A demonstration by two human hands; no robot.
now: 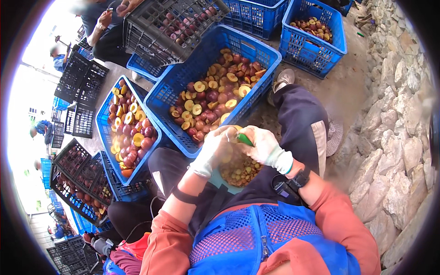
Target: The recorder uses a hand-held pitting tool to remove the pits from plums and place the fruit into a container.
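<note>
Both of my hands wear pale work gloves and meet in front of my lap. My left hand [214,147] is closed around a plum, mostly hidden by its fingers. Gripped in my right hand [265,145] is a small knife with a green handle [245,139]; its blade does not show clearly. Below the hands, a pale green basin [219,180] holds many small yellowish-brown pieces, perhaps pits. Just beyond stands a large blue crate [176,145] with halved and whole plums [211,96], red-skinned and yellow-fleshed.
A second blue crate [101,130] of cut plums is at the left. A black crate [137,34] of plums tilts over the large crate's far corner. Another blue crate [302,57] stands far right. A stone wall [389,169] lines the right. A co-worker's hand [105,19] shows at upper left.
</note>
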